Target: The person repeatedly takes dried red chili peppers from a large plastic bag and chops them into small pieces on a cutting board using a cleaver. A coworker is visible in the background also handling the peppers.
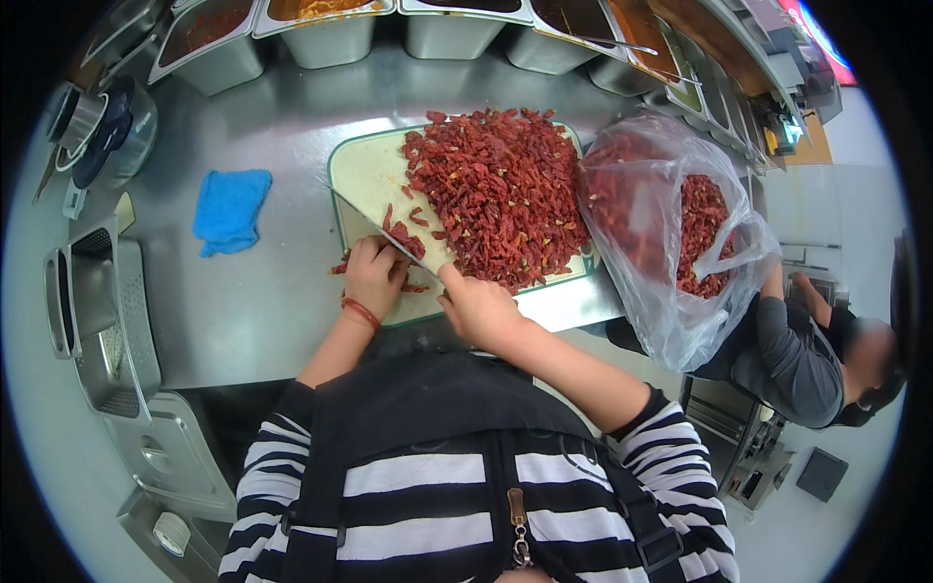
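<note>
My right hand (477,306) is closed around the handle of a kitchen knife (379,227), whose blade points to the upper left across a pale cutting board (364,164) with a green rim. Beside the blade, my left hand (373,277) presses down on dried red chilies (339,268), its fingertips close to the steel. A few cut pieces (399,235) lie on the blade's far side. A large heap of chopped dried red chilies (503,197) covers the board's right part. Against the board's right edge, a clear plastic bag (641,218) holds more chopped chilies.
A blue cloth (232,211) lies left on the steel counter (291,313). Metal food pans (332,44) line the back. Perforated steel pans (135,313) and a lidded glass pot (131,138) stand at the left. Another person (787,350) is at the right, beyond the bag.
</note>
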Tool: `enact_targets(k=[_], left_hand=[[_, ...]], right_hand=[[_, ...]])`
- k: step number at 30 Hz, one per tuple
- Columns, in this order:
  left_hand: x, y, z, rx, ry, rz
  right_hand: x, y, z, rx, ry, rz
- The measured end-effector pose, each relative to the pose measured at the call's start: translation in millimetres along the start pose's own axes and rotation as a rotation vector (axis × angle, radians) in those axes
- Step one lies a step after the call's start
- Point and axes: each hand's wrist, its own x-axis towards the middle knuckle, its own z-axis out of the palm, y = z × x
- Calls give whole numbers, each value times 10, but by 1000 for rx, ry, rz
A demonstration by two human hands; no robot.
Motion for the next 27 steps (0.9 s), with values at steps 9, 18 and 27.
enact_targets(k=[9,18,27], left_hand=[[-3,-9,-12,14,-52,-32],[39,21,-16,-28,-12,-6],[11,1,-9,-12,-12,-3]], right_hand=[[408,-153,33,42,76,-95],[61,105,-130,125,202,-128],[-73,17,12,-21,76,-23]])
